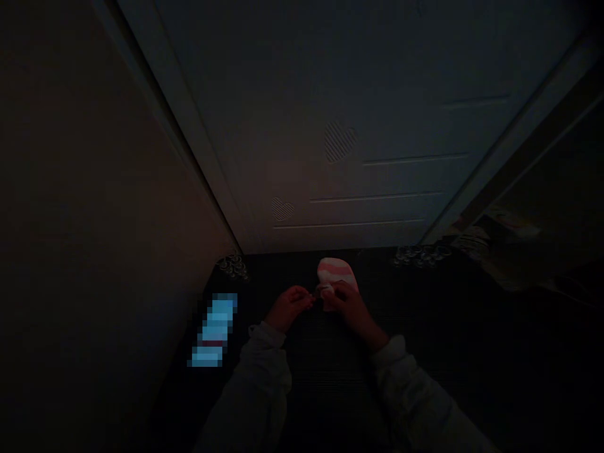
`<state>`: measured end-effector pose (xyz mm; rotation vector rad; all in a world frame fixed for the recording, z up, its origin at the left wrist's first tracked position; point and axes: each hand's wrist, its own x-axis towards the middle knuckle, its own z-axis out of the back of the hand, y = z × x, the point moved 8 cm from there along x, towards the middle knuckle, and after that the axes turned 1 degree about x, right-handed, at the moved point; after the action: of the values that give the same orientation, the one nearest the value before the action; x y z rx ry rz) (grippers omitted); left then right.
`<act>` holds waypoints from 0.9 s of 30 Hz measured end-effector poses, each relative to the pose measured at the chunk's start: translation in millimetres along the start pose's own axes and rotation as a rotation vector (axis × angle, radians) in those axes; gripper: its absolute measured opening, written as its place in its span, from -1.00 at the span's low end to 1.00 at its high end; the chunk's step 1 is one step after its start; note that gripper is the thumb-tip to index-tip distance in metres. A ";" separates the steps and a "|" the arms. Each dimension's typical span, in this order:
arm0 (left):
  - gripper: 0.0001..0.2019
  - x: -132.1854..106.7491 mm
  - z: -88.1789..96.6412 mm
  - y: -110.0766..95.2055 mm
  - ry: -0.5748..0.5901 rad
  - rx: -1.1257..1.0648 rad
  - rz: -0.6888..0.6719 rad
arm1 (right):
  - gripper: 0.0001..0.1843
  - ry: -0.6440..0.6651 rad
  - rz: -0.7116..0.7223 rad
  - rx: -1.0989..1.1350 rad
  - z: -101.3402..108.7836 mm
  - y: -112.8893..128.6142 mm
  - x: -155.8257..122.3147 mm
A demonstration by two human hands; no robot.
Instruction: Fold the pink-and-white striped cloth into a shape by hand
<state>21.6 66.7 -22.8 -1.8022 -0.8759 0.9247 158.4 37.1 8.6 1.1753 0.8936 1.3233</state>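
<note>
The scene is very dark. A small pink-and-white striped cloth item (336, 272), perhaps a sock, lies on a dark surface (330, 377) in front of me. My right hand (352, 308) rests on its near edge with fingers curled on the fabric. My left hand (289, 306) is just to the left, fingertips pinched together towards the same edge. Both arms wear light long sleeves.
A white door (340, 126) with heart shapes and thin grooves stands straight ahead. A plain wall (94, 189) closes the left side. A glowing blue blurred rectangle (214, 330) lies at the left. Small shiny rings (419, 255) sit at the door's foot, with clutter (491, 239) at right.
</note>
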 end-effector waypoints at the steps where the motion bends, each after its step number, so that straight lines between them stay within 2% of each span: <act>1: -0.68 0.1 0.2 0.3 0.006 0.018 -0.002 | -0.72 0.000 0.003 0.016 0.6 0.3 0.4; 5: -0.69 0.4 1.7 1.6 0.020 0.046 -0.009 | -0.72 0.001 -0.002 0.059 1.9 -2.2 2.0; 11: -0.65 -0.8 6.0 4.0 -0.030 -0.017 0.030 | -0.69 0.091 -0.049 0.137 -5.5 -7.4 0.4; 15: -0.65 -2.3 5.6 3.8 -0.024 -0.023 0.044 | -0.68 0.127 -0.095 0.192 -9.7 -6.9 -2.4; 19: -0.66 -3.8 5.2 4.4 -0.002 -0.050 0.065 | -0.69 0.157 -0.073 0.138 -11.8 -1.4 -4.2; 27: -0.67 -1.5 4.7 7.4 0.018 -0.005 0.066 | -0.73 0.100 -0.013 -0.015 -7.0 -2.5 -0.7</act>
<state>18.1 64.8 -30.8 -1.8506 -0.8124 0.9479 152.2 37.6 4.5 1.0980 0.9603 1.3852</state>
